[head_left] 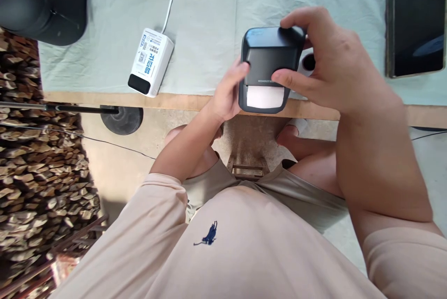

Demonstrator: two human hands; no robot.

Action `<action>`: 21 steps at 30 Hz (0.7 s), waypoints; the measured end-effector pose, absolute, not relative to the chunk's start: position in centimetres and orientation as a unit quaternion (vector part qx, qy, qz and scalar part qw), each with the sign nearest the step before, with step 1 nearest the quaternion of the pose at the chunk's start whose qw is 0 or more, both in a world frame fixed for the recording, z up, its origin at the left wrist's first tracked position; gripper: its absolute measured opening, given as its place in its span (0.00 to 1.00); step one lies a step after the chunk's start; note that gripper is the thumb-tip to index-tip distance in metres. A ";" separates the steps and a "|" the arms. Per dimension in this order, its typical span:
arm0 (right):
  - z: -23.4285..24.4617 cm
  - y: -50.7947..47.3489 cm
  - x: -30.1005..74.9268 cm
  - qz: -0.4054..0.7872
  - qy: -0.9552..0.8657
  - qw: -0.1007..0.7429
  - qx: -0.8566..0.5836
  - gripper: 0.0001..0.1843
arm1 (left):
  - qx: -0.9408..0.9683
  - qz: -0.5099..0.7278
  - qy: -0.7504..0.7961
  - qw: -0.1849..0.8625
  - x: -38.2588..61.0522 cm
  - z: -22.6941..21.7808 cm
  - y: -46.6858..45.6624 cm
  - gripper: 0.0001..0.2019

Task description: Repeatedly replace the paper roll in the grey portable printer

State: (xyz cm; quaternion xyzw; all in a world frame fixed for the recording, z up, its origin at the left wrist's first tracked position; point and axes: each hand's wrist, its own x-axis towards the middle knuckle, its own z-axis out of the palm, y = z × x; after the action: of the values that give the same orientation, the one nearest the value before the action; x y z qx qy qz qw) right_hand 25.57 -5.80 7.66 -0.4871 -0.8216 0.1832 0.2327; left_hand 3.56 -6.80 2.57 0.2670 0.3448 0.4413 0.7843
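Note:
A small dark grey printer (267, 64) with a white paper roll showing at its near end sits at the front edge of the table (195, 15). My right hand (326, 64) grips it from the right, thumb on its top face and fingers curled over its far end. My left hand (228, 91) presses against its left side with fingers together.
A white power bank (151, 62) with a white cable (170, 4) lies on the pale green cloth to the left. A dark tablet (415, 24) lies at the far right. A black object (44, 1) fills the top left corner. A woven mat (42, 159) covers the floor on the left.

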 end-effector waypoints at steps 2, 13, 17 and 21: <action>7.5 -5.6 25.8 0.174 -0.824 0.245 -0.481 0.32 | 0.221 0.434 0.353 0.799 3.8 3.2 -6.6 0.26; 9.0 -5.6 26.4 0.232 -0.810 0.199 -0.500 0.41 | 0.108 0.437 0.406 0.796 4.1 3.1 -5.8 0.28; 8.7 -5.5 26.2 0.234 -0.796 0.184 -0.528 0.46 | 0.095 0.439 0.393 0.802 4.0 3.2 -5.6 0.30; 8.6 -5.2 26.5 0.241 -0.808 0.228 -0.486 0.43 | 0.106 0.440 0.374 0.810 4.0 4.0 -6.0 0.29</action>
State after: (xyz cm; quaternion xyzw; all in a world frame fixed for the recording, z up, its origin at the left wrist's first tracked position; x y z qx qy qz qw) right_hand 26.52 -5.17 8.58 -0.4864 -0.8084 0.2406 0.2281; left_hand 3.99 -6.00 4.03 0.1063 0.3743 0.4395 0.8096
